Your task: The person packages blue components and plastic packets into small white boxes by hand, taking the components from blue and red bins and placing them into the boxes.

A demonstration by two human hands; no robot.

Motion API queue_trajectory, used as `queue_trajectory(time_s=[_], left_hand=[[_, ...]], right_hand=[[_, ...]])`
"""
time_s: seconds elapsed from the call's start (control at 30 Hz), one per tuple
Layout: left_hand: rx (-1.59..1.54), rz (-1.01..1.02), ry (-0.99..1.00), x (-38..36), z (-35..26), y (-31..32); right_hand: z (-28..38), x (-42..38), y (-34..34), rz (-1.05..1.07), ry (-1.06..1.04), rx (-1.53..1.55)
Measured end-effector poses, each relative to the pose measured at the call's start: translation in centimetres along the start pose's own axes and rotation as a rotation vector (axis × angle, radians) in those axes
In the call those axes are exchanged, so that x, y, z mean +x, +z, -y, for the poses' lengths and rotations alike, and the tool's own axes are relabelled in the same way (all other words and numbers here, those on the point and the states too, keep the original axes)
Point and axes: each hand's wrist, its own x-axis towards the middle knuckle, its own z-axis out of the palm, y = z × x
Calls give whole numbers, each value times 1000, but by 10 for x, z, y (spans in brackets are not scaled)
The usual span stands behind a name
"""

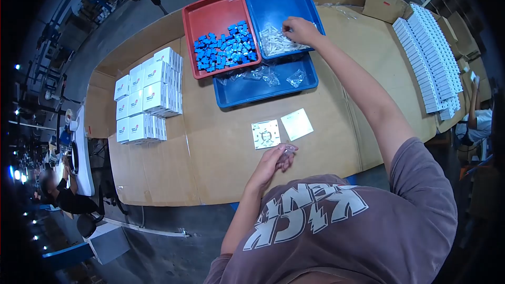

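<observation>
My left hand (272, 164) is low over the front of the cardboard-covered table, its fingers closed round a small clear plastic bag (289, 149). Just beyond it lie a printed leaflet (265, 134) with a drawing and a plain white sheet (297, 124). Stretched far forward, my right hand (302, 31) is above the upper blue tray (279, 0), at a heap of small white pieces (274, 45). Its fingers are curled together, and what they grip is too small to make out.
A red tray (213, 10) holds many blue pieces (223, 48). Below is another blue tray (239, 96) with clear bags. White boxes (144, 94) are stacked left; long rows of white boxes (428, 55) stand right. A person (68, 194) sits far left, another (476, 121) far right.
</observation>
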Motion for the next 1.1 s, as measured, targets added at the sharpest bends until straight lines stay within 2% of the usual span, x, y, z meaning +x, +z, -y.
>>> queue_trajectory(time_s=[0.07,0.17,0.27,0.33,0.37,0.53,0.63,0.87,0.97,1.1], left_hand=[[-115,-18,18,0,0,-1],[-362,-6,66,2,9,-12],[-569,-7,99,5,12,-18],[-675,23,121,8,6,-17],[-670,2,114,9,3,-14],[-648,-4,66,23,-3,-9],[-598,-4,34,29,-1,-5],[-517,-33,-2,31,-9,3],[-491,-21,-7,29,-11,2],[-513,-4,33,25,-3,-5]], right_hand=[[-14,0,1,-128,-6,151],[-33,-4,9,-304,123,564],[20,-59,-24,-230,267,934],[56,-105,-25,-182,269,985],[66,-128,-17,-154,242,983],[124,-221,2,32,409,1331],[137,-243,-7,53,414,1329],[141,-238,-34,286,361,1192],[145,-228,-35,377,194,1032],[151,-222,-23,494,7,1094]])
